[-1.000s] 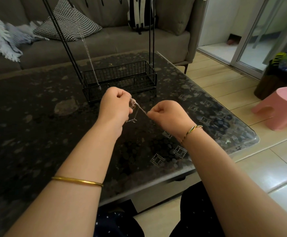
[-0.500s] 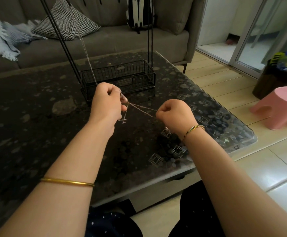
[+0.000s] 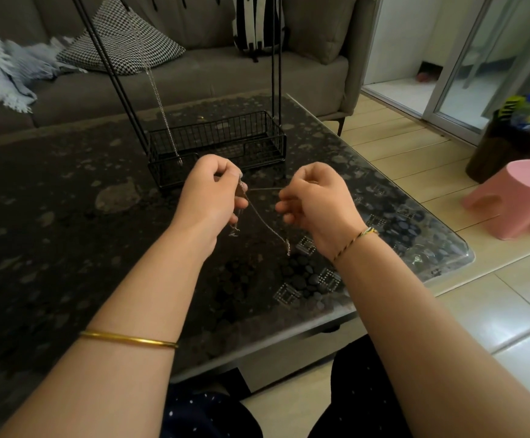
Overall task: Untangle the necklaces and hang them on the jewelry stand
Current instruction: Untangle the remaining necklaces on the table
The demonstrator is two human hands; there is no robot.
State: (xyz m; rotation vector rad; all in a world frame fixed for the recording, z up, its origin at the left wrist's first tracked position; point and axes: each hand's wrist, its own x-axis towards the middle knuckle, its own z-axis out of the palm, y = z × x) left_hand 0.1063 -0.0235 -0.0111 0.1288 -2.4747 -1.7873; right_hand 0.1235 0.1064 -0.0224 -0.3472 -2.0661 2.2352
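My left hand (image 3: 209, 191) pinches a bunch of thin silver necklace chains (image 3: 261, 216) just above the dark table. My right hand (image 3: 315, 200) pinches one strand that runs level across to the left hand. A second strand droops between the hands and ends in a small pendant (image 3: 288, 246) near my right wrist. Another short end dangles under the left hand. Behind the hands stands the black wire jewelry stand (image 3: 219, 143) with a basket base and tall rods. One silver chain (image 3: 162, 116) hangs from it down into the basket's left end.
The dark patterned glass table (image 3: 68, 222) reaches a rounded corner at the right. A grey sofa (image 3: 194, 74) with a checked cushion and a blue throw lies behind. A pink stool (image 3: 516, 197) stands on the floor at the right.
The hands came closer together and turned, the right one opening toward me. The taut strands slackened, and one strand with its pendant has dropped down between them.
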